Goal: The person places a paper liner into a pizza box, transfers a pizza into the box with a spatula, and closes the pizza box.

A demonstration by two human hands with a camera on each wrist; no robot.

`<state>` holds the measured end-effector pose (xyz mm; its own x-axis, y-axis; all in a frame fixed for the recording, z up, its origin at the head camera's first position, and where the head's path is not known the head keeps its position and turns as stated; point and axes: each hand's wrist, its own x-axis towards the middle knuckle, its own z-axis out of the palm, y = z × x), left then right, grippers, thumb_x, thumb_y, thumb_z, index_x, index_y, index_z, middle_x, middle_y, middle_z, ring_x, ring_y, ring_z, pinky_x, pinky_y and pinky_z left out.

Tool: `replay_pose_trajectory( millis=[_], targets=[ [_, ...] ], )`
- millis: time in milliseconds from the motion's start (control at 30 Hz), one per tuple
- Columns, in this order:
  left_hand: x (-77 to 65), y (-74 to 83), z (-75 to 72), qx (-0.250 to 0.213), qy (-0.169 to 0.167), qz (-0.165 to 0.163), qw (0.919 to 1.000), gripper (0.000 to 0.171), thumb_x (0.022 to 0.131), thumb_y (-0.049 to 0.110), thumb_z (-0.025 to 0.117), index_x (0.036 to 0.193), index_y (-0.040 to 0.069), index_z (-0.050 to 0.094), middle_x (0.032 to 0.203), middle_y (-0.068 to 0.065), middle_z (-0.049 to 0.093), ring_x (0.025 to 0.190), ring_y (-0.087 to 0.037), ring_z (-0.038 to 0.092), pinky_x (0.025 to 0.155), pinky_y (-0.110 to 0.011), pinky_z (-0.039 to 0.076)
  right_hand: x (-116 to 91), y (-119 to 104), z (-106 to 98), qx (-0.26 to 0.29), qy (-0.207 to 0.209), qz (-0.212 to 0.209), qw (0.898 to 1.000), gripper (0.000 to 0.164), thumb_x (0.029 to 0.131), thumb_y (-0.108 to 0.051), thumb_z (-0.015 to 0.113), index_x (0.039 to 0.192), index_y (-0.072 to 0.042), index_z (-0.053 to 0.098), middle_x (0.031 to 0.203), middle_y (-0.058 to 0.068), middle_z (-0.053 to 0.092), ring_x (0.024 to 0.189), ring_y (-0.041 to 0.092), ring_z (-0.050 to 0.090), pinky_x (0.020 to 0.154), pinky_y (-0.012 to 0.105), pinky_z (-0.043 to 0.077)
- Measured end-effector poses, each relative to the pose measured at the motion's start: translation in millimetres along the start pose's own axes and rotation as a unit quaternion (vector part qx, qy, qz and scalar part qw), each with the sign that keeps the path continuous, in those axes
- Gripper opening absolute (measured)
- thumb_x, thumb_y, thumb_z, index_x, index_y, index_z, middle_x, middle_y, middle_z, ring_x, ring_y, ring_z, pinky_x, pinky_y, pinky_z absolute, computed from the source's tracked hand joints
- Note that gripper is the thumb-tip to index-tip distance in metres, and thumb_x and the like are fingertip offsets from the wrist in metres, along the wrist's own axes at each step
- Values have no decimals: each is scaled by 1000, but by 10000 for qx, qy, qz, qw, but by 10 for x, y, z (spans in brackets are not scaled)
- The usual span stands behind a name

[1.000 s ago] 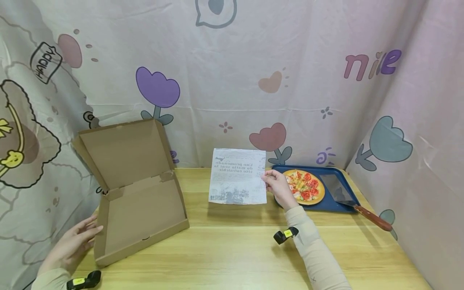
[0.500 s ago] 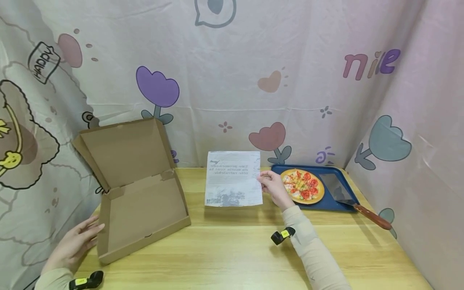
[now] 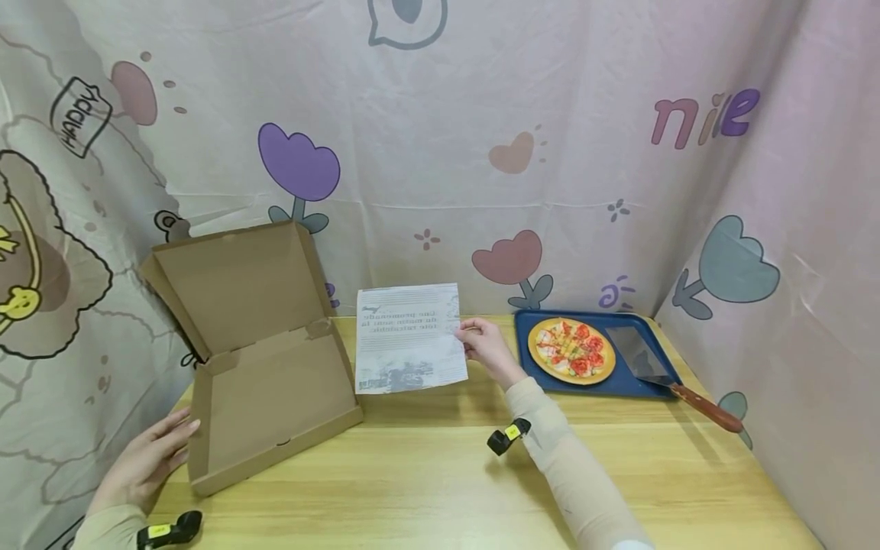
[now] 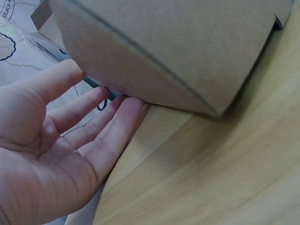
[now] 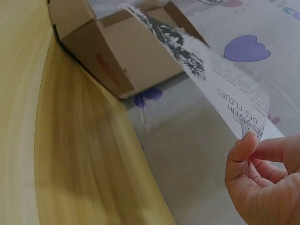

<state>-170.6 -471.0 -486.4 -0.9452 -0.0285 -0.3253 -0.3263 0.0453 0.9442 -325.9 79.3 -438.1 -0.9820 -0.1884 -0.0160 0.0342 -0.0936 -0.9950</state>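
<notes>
White paper (image 3: 407,344) hangs just left of the right hand (image 3: 490,350), which pinches its edge and should be gentle so it won't crumple, while the left hand (image 3: 146,460), fingers loosely spread, touches the brown box (image 3: 275,401) and should hold it steady.

A thin, square sheet of paper (image 3: 411,340) printed with grey text and a picture hangs in the air, slightly tilted, its right edge pinched by the right hand (image 3: 491,350). Just left of it, a plain brown cardboard box (image 3: 271,409) sits angled on the table (image 3: 426,489), lid raised, fingers of the left hand (image 3: 144,462) touching its left side.
</notes>
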Motion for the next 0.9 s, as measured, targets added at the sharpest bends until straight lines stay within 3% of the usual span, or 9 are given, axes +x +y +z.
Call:
replay_pose_trajectory(
  millis=[33,200,333,433,533,667,733,800,900],
  targets=[
    [1,5,5,19,-14,-15,10000,58,102,32,50,145,40,12,96,45,45,89,22,47,76,-14,49,17,-5,31,-22,-52,26,10000,10,96,-4,56,103,3,56,76,0,66,61,10,57,56,25,47],
    [1,-7,1,-261,-11,53,9996,24,101,27,53,106,51,48,96,43,48,88,20,50,75,-16,49,102,-22,197,-110,-307,100,9994,14,96,-4,55,106,6,56,80,3,65,62,12,56,57,25,47],
    [6,-21,-6,-208,12,19,9998,21,101,30,53,101,51,49,96,44,44,88,22,48,76,-15,49,156,-41,356,-78,-410,211,9989,12,96,-3,55,104,5,56,80,5,63,62,13,54,56,24,46],
    [8,-34,1,-59,40,-81,9999,24,101,34,51,114,51,40,124,37,37,88,24,45,78,-11,47,195,-36,477,-108,-513,285,9982,10,96,-3,56,103,3,56,80,5,63,62,13,54,57,25,45],
    [14,-34,13,29,60,-226,9997,47,101,37,49,134,51,19,154,26,8,86,26,42,79,-9,46,228,-20,597,-118,-680,295,9972,10,96,-3,55,102,4,55,80,5,61,62,13,54,58,27,45],
    [27,-9,21,188,26,-374,9991,78,102,41,48,151,28,-11,160,7,-18,84,27,40,79,-9,45,241,-10,741,-112,-802,342,9961,7,95,-3,56,100,3,55,78,5,61,60,13,55,58,27,46],
    [23,-5,12,192,20,-362,9992,72,101,40,48,151,34,-3,161,14,5,84,27,41,79,-10,46,239,-16,814,-130,-836,365,9957,6,95,-3,57,99,2,56,77,5,62,60,13,55,57,26,46],
    [11,-10,-1,142,25,-278,9995,52,101,38,49,141,48,17,143,28,35,86,25,43,79,-12,47,241,-26,889,-133,-870,379,9954,6,95,-3,57,98,1,56,76,5,61,60,13,55,57,26,46],
    [0,-13,-25,57,31,-178,9998,28,101,35,51,120,50,35,99,44,43,86,23,46,78,-13,48,241,-57,1010,-150,-912,392,9949,6,94,-4,57,98,1,56,76,5,61,59,12,54,57,26,47]
  ],
)
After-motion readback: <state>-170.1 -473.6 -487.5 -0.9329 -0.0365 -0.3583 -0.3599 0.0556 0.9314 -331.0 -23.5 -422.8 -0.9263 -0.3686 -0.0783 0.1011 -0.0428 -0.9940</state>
